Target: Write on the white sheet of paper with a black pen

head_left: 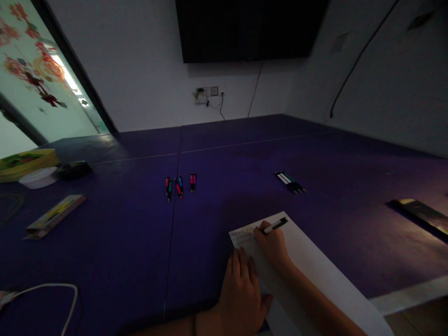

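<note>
A white sheet of paper (315, 266) lies on the dark blue table (122, 233) near its front edge. My right hand (273, 245) is closed on a black and white pen (276, 226), whose tip rests near the sheet's top left corner, where faint writing shows. My left hand (241, 294) lies flat with fingers stretched out on the paper's left edge, holding nothing.
Several red, teal and blue markers (179, 185) lie mid-table, and a small bunch of black and white pens (290, 182) to the right. A flat pen box (54, 217), a yellow container (24, 163), a dark object (73, 169) and a white cable (52, 291) sit left.
</note>
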### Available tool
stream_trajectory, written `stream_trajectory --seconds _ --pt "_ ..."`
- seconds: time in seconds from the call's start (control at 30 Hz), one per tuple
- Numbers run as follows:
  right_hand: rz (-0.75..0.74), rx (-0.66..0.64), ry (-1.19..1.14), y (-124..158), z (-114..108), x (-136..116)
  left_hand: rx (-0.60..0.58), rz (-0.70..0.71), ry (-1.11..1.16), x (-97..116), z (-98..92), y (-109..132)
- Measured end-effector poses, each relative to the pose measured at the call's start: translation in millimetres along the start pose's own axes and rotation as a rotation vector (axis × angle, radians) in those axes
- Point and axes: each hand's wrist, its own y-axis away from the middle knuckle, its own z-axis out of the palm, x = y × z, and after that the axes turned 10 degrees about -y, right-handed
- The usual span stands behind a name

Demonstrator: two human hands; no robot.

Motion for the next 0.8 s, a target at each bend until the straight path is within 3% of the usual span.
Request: stream_trajectory --seconds 0.8 --pt "0.022 0.016 0.008 -2.2 -1.7 -0.3 0.035 -0.007 -0.003 0.4 0.2 -0.8"
